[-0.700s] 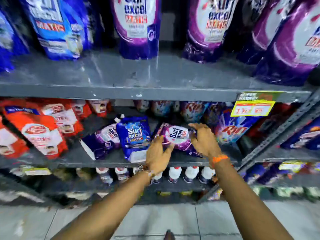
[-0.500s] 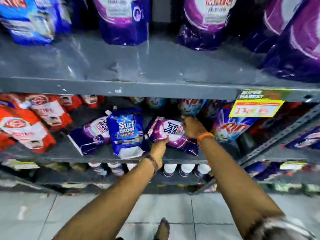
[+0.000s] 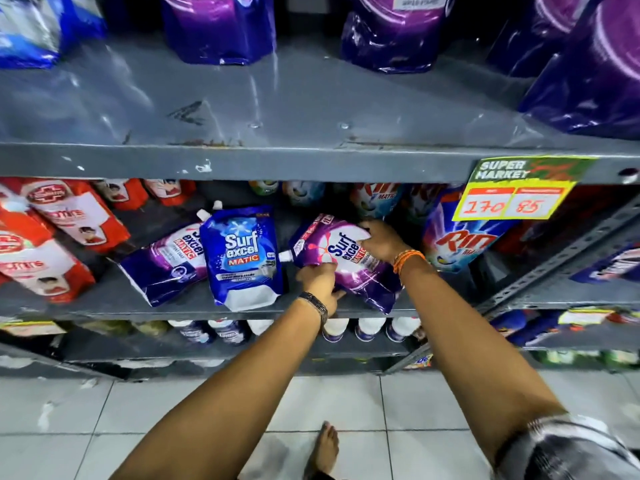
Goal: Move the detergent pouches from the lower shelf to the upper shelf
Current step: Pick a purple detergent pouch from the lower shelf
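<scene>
We are reaching into the lower shelf (image 3: 194,308), where the purple pouch (image 3: 341,259) is lying tilted, its spout pointing left, just right of the blue pouch (image 3: 242,258). The blue pouch is standing at the shelf's front lip, and a second purple pouch (image 3: 166,263) is leaning just left of it. Right of the purple pouch, a Rin pack (image 3: 460,237) is standing close by, so the room on that side is tight; toward us the front edge is open. Above the purple pouch, the upper shelf (image 3: 277,109) is offering a wide bare stretch of grey metal between the large purple bags (image 3: 221,26), with its front lip and a price tag (image 3: 516,192) overhanging the gap.

Our left hand (image 3: 320,282) is curling around the purple pouch's lower left edge, fingers closed under it. Our right hand (image 3: 377,239) is pressing on its upper right corner, fingers wrapped over the top. Both hands are gripping the same pouch.
</scene>
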Demonstrator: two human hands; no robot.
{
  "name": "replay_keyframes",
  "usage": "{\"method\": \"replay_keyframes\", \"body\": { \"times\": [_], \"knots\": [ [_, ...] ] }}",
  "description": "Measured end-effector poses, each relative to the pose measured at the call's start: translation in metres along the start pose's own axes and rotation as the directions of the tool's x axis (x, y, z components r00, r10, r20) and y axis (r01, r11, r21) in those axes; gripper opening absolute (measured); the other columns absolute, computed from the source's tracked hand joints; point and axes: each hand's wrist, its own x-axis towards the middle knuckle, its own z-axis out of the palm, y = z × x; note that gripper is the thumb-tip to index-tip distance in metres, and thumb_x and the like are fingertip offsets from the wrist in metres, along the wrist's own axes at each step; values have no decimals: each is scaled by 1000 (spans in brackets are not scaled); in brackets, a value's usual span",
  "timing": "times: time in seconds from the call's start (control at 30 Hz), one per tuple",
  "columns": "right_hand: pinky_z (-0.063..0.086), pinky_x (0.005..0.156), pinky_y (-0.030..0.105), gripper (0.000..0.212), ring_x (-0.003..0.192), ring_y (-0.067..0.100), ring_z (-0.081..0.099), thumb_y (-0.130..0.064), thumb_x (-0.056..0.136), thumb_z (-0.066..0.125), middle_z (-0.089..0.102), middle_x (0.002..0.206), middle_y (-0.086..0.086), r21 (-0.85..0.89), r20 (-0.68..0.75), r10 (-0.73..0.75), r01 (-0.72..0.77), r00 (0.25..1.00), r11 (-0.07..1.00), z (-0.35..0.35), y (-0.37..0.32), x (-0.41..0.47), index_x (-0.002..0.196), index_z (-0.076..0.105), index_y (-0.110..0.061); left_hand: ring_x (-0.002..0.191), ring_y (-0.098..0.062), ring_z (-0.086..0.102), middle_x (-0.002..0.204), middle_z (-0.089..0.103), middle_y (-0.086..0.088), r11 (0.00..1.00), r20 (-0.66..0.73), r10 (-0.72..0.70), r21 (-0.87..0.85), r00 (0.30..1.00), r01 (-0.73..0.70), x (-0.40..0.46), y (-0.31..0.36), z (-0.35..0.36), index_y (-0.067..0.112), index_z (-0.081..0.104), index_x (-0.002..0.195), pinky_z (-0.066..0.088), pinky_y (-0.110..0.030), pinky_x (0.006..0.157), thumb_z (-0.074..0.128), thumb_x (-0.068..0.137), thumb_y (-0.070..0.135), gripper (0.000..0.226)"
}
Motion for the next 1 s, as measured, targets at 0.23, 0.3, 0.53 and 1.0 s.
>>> {"method": "replay_keyframes", "body": {
  "times": [0.23,0.3,0.53,1.0],
  "knots": [
    [53,106,50,40,120,35,66,4,94,58,68,129,22,317,-202,-33,97,979,943,-6,28,-28,134,56,0,113,-35,69,126,69,-20,926,-24,304,243,952,-290,8,16,6,3,55,124,59,-49,93,63,90,-4,36],
    [54,104,50,39,119,33,66,3,96,58,68,129,20,411,-269,-40,152,962,899,-7,30,-36,135,55,0,109,-34,71,119,72,-21,851,11,451,297,893,-433,9,28,11,5,57,112,57,-52,97,64,87,-8,29],
    [57,99,46,49,115,26,65,1,89,71,66,127,12,537,-497,88,226,864,813,-2,26,-51,134,51,1,97,-23,70,105,75,-9,635,140,647,445,749,-632,9,64,31,13,74,94,55,-29,90,68,88,1,14],
    [53,102,54,60,122,38,59,-9,81,81,55,130,22,514,-649,220,207,729,833,16,19,-53,130,49,3,108,-22,62,128,65,-22,549,378,622,414,686,-726,29,92,16,-1,54,127,54,-28,95,68,87,-9,43]
  ]
}}
